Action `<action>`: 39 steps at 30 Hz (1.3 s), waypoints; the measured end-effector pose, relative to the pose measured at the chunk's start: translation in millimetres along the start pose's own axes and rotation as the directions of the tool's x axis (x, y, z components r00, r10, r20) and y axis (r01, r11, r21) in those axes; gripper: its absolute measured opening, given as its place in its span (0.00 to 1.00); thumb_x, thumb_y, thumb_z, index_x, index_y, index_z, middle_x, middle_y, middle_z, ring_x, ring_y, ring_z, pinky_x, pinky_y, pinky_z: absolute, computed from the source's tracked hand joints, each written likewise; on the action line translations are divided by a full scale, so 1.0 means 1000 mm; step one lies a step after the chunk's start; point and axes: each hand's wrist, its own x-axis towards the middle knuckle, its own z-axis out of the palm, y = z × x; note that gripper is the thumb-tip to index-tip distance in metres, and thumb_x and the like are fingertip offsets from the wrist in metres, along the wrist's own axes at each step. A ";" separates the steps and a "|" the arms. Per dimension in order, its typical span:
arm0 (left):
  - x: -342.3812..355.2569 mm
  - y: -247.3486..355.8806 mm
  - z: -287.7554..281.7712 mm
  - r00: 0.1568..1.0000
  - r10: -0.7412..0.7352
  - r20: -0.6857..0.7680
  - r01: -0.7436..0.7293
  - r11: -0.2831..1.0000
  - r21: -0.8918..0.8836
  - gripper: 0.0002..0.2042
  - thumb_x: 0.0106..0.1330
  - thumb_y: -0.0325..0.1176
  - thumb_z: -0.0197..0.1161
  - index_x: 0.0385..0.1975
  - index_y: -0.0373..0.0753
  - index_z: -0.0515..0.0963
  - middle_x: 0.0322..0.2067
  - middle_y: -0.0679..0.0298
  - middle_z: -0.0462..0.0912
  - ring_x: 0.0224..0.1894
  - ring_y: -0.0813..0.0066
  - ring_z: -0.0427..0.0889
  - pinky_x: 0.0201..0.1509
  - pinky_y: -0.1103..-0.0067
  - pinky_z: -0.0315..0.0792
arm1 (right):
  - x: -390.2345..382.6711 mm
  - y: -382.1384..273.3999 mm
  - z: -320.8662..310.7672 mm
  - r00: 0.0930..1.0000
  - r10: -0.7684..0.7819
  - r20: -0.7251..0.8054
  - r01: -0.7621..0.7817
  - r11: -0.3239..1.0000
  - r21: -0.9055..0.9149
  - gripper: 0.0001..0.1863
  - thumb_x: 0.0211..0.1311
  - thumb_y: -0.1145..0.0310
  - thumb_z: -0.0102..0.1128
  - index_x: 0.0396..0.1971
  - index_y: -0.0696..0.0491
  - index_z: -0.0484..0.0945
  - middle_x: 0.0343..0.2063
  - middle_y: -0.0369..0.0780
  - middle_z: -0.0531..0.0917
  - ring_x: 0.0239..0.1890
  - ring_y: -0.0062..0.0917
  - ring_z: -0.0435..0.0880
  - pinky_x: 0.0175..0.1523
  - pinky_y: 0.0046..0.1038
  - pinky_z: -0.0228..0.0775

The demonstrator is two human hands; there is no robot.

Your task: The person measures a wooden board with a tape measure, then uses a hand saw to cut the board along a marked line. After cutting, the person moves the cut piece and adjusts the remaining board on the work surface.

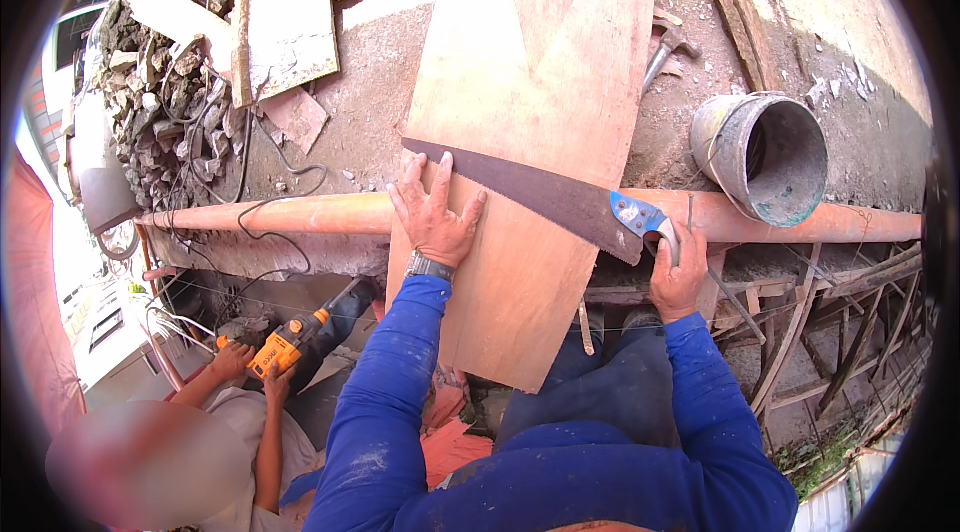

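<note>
Clock positions: counting from the middle of the view, with twelve at the top.

1. Plywood board (520,112): spanning the middle, running from twelve o'clock down to six, catching strong sun toward twelve.

2. Handsaw (530,194): lying slantwise across the board, pointing its narrow end between ten and eleven, presenting its toothed edge toward seven, reaching past the board's edge with its blue-and-grey handle (630,212) at three.

3. Left hand (440,214): resting palm down on the board, just toward ten from the middle; spreading its fingers, gripping nothing, reaching the blade's narrow end with the fingertips. Wearing a watch (430,267) at the wrist, below a blue sleeve (385,362).

4. Right hand (680,274): curling closed around the saw's handle, between three and four.

5. Orange pipe (320,214): running from nine to three, passing beneath the board.

6. Bucket (715,147), grey and stained: sitting between two and three near the pipe, facing its mouth toward four.

7. Hammer (664,54): lying between one and two, just beside the board.

8. Broken rubble (150,122): heaping up at ten, with a pale panel (290,22) leaning between ten and eleven and a black cable (300,169) trailing toward nine.

9. Co-worker (245,432): crouching or sitting at eight, not showing clearly which; holding a yellow-orange power tool (275,357) in both hands.

10. Timber framing (800,332): standing between three and four, beyond the right hand.
</note>
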 end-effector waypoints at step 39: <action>0.001 0.002 -0.001 1.000 0.022 -0.020 -0.023 1.000 -0.022 0.36 0.56 0.51 0.78 0.66 0.46 0.79 0.71 0.50 0.68 0.75 0.47 0.63 0.78 0.38 0.45 | 0.005 0.004 -0.006 0.999 -0.033 0.023 0.031 0.998 0.058 0.18 0.67 0.73 0.63 0.55 0.64 0.80 0.48 0.59 0.82 0.48 0.58 0.84 0.54 0.49 0.77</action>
